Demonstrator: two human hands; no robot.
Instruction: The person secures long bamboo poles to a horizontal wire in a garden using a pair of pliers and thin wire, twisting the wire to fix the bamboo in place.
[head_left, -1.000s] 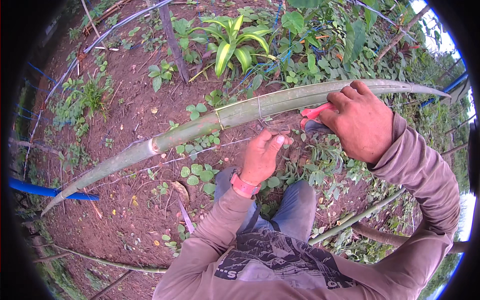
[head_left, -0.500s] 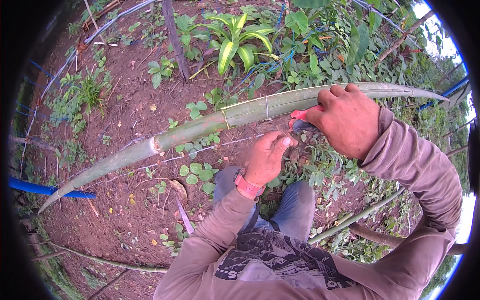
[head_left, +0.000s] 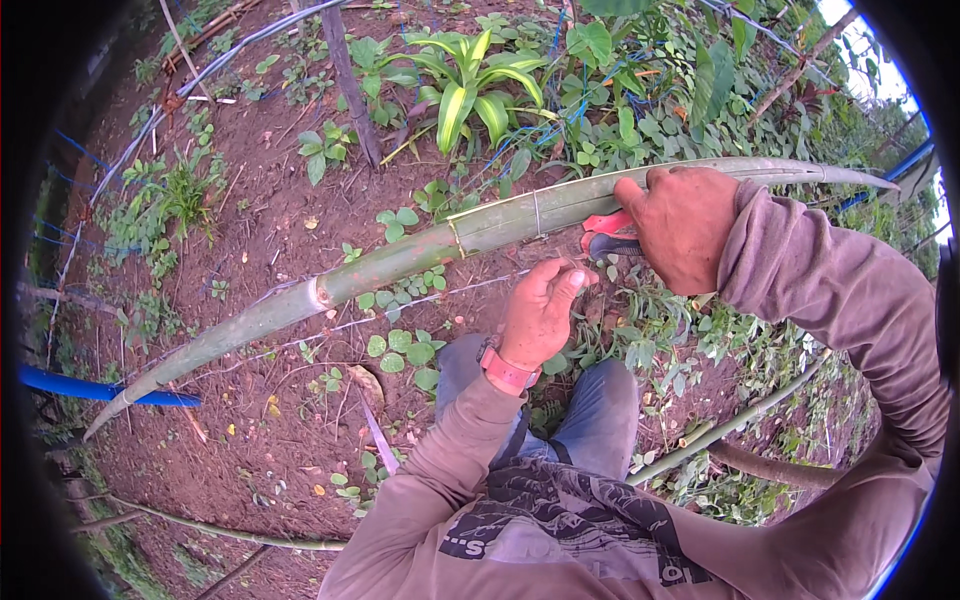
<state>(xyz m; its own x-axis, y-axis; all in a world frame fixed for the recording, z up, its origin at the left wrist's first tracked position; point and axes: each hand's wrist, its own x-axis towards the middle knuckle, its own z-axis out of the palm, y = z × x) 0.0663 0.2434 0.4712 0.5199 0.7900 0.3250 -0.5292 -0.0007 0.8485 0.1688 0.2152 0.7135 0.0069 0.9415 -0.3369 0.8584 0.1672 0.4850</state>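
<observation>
A long green bamboo pole (head_left: pixel 400 262) crosses in front of me, curved by the lens. A thin wire loop (head_left: pixel 537 213) circles it near the middle, with a yellowish band (head_left: pixel 456 239) to the left. My right hand (head_left: pixel 690 228) is closed at the pole's near side, fingertips against the bamboo. From under it sticks a red-and-black hand tool (head_left: pixel 608 232), whose working end is hidden. Below the pole, my left hand (head_left: pixel 535 312) is closed in a pinch, thumb against fingers. Whatever thin piece it pinches is too small to make out.
A striped leafy plant (head_left: pixel 472 88) and a wooden stake (head_left: pixel 352 85) stand beyond the pole. A blue pipe (head_left: pixel 105 386) lies at left. Cut poles (head_left: pixel 735 418) rest at lower right. A thin line (head_left: pixel 430 297) runs below the bamboo, above soil and weeds.
My right hand has shifted slightly left and turned, so more of the tool's black part shows. The left hand keeps its pinch, nearly in place. The view has moved a little.
</observation>
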